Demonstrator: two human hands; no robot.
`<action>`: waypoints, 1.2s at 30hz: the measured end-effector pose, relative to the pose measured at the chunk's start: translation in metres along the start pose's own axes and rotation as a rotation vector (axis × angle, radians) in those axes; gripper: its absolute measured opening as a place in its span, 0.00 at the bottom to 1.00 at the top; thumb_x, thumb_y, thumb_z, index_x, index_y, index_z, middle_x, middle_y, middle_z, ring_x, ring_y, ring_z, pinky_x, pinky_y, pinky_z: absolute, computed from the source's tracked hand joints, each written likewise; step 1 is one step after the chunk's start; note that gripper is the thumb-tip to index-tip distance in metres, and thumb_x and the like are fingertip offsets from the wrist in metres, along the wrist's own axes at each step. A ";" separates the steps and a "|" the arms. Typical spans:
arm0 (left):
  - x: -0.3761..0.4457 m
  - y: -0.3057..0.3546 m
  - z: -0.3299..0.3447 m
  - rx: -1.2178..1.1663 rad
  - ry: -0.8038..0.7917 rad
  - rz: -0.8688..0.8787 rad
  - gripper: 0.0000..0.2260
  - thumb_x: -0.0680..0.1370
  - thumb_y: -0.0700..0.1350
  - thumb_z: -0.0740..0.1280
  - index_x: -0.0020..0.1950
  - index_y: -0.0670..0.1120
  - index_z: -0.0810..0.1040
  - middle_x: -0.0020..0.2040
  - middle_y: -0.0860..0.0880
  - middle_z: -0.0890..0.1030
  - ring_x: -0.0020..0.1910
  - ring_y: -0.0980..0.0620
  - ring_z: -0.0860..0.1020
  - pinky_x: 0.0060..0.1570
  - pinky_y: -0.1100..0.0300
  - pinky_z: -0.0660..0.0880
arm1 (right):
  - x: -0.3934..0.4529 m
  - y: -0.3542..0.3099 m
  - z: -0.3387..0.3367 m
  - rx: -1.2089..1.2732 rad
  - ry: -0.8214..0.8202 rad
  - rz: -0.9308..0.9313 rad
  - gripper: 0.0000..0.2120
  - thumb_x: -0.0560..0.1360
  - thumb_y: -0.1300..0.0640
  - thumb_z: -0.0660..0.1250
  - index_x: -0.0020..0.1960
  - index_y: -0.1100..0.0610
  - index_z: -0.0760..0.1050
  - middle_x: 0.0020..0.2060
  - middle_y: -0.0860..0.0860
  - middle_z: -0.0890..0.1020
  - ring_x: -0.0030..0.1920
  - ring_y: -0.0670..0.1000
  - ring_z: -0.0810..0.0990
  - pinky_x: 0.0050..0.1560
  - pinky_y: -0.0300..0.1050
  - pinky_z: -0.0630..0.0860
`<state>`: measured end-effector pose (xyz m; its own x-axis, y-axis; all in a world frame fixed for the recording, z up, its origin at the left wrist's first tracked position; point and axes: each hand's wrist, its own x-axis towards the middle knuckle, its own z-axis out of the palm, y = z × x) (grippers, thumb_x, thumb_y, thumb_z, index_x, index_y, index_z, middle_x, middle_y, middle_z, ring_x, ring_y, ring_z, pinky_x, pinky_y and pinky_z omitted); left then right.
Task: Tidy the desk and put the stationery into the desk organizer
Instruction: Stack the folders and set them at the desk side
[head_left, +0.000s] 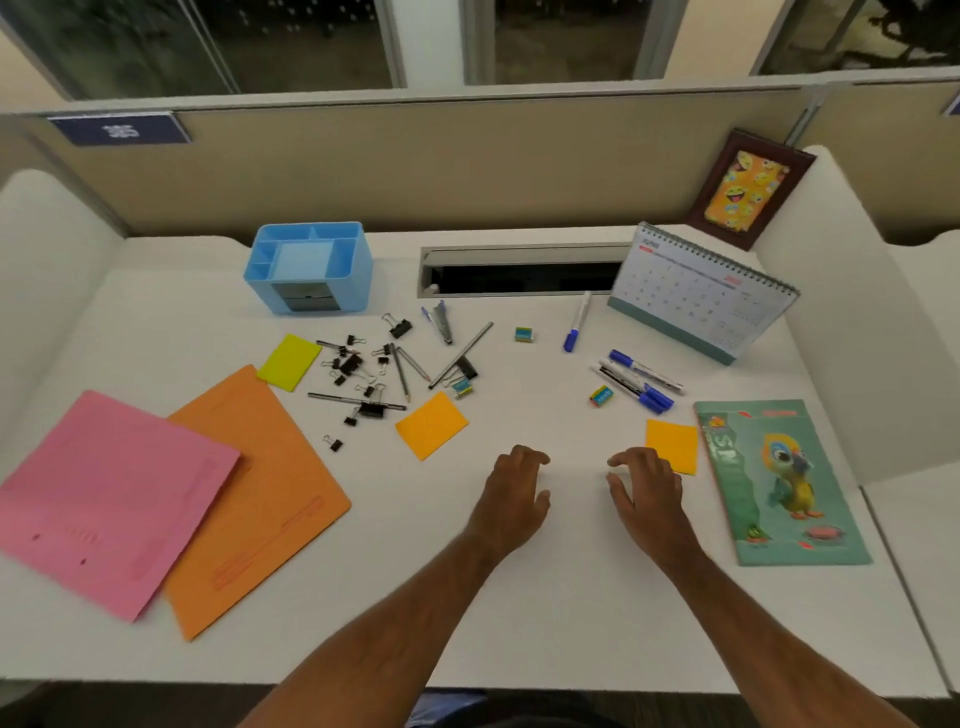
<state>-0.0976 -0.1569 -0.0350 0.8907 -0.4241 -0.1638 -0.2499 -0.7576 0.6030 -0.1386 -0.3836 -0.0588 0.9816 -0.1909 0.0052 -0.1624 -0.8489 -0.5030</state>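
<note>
1. I am looking down on a white desk (519, 597) in a cubicle, with beige partition panels behind and at the sides and dark windows above them.
2. My left hand (514, 493) and right hand (649, 493) rest near the middle of the desk, just apart, fingers loosely bent and holding nothing.
3. The desk organizer (311, 267) is light blue moulded plastic, boxy with several open compartments, standing at the back left.
4. Scattered in front of it are black metal binder clips (358, 366); I cannot count them exactly, and thin grey pencils (400, 371) lie crossed among them.
5. I count three square sticky pads: one yellow-green pad (289, 361) and two orange pads (432, 426).
6. I count two flat card folders at left, a pink folder (104, 499) overlapping an orange folder (270, 493).
7. To the right are blue-capped markers (641, 382), a small eraser (601, 396), a spiral desk calendar (696, 296) and a glossy green notebook (779, 478).
</note>
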 end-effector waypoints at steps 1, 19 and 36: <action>-0.005 -0.011 -0.006 0.003 0.019 -0.018 0.21 0.79 0.46 0.68 0.72 0.47 0.71 0.69 0.48 0.71 0.66 0.47 0.71 0.67 0.52 0.71 | -0.001 -0.010 0.007 -0.001 -0.024 -0.006 0.10 0.78 0.58 0.70 0.57 0.49 0.76 0.56 0.48 0.77 0.57 0.54 0.76 0.52 0.48 0.65; -0.075 -0.154 -0.084 0.043 0.152 -0.231 0.35 0.82 0.50 0.64 0.84 0.44 0.50 0.84 0.47 0.49 0.83 0.46 0.43 0.79 0.56 0.41 | -0.012 -0.155 0.100 -0.189 -0.385 -0.234 0.46 0.72 0.24 0.51 0.83 0.48 0.53 0.83 0.49 0.51 0.82 0.52 0.52 0.80 0.53 0.51; -0.200 -0.335 -0.210 -0.231 0.866 -1.082 0.35 0.72 0.48 0.78 0.73 0.45 0.65 0.70 0.40 0.70 0.69 0.37 0.68 0.66 0.37 0.69 | 0.005 -0.343 0.171 0.123 -0.524 -0.278 0.33 0.74 0.42 0.73 0.73 0.54 0.67 0.70 0.50 0.70 0.70 0.54 0.70 0.69 0.57 0.67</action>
<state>-0.1123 0.2857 -0.0403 0.5690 0.8089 -0.1479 0.6928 -0.3746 0.6162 -0.0605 -0.0087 -0.0340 0.9093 0.3247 -0.2602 0.0894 -0.7632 -0.6400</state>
